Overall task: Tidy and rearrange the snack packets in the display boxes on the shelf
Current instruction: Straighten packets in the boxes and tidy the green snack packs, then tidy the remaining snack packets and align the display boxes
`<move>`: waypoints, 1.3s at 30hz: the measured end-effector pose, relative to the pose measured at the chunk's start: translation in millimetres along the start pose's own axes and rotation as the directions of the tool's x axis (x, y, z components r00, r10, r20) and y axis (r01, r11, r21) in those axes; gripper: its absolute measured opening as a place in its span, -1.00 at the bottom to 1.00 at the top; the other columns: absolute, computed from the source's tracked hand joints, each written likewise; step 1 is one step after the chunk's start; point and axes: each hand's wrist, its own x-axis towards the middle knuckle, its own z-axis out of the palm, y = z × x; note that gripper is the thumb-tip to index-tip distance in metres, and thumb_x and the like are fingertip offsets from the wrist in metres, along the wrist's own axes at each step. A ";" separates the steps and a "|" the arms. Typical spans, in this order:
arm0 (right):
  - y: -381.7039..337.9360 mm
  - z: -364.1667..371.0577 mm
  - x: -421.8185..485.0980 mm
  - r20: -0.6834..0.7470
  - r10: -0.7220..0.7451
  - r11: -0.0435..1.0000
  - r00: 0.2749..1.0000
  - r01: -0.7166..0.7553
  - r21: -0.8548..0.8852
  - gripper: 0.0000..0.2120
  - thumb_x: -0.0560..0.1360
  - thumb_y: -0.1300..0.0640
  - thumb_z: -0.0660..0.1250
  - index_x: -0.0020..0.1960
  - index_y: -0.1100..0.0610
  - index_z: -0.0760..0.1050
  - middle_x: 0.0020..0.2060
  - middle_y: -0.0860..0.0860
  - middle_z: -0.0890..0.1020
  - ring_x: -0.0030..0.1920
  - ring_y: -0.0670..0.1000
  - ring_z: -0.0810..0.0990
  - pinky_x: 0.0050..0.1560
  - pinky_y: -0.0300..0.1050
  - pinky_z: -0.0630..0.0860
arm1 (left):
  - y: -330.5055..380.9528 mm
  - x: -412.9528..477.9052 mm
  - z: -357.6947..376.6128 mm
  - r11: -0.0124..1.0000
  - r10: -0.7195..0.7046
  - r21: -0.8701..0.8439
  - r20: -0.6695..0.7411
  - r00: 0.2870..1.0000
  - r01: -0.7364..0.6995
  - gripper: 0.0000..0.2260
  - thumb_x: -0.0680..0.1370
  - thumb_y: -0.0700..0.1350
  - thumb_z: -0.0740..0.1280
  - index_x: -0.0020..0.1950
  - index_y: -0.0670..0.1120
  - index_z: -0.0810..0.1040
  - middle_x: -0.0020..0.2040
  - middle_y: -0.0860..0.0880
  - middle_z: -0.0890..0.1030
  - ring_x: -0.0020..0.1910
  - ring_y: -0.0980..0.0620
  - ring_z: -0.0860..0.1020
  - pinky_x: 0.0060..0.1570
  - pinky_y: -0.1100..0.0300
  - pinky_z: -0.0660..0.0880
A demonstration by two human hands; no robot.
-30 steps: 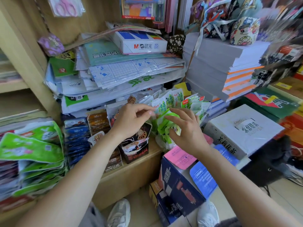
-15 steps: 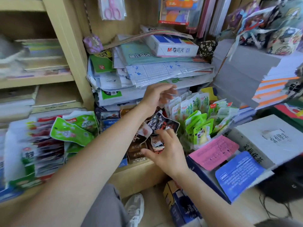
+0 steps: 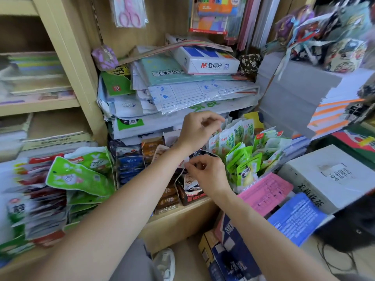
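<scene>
Green-white packets (image 3: 241, 157), pink card (image 3: 265, 191), blue card (image 3: 298, 218)

The pale matt wooden shelf (image 3: 178, 214) bore glossy green plastic snack packets (image 3: 242, 159); the white M&G box (image 3: 207, 60) looked like smooth cardboard.

two bare hands in shot: left hand (image 3: 199, 129), right hand (image 3: 208, 173). one dark foil snack packet (image 3: 199, 156) pinched by the right. two big bright-green rabbit-print packets (image 3: 78, 176) over on the left. up top, one white cardboard paper-ream box (image 3: 207, 61) and one pair of pink plastic scissors (image 3: 129, 14). one pink paper sheet (image 3: 265, 191), one blue paper sheet (image 3: 298, 218). small green upright packets (image 3: 241, 159): a crowd, too blurred to count.
</scene>
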 end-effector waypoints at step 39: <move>-4.7 -64.7 58.7 0.344 -0.384 0.747 0.857 0.507 -0.430 -0.36 0.43 0.19 0.47 0.46 -0.07 0.39 0.31 -0.06 0.51 0.18 0.00 0.41 0.21 -0.12 0.34 | -6.5 -74.7 -57.5 0.950 -0.304 0.062 -0.028 0.952 0.305 -0.68 0.52 -0.25 0.42 0.18 0.11 0.61 0.10 0.22 0.63 0.12 0.24 0.58 0.21 0.08 0.49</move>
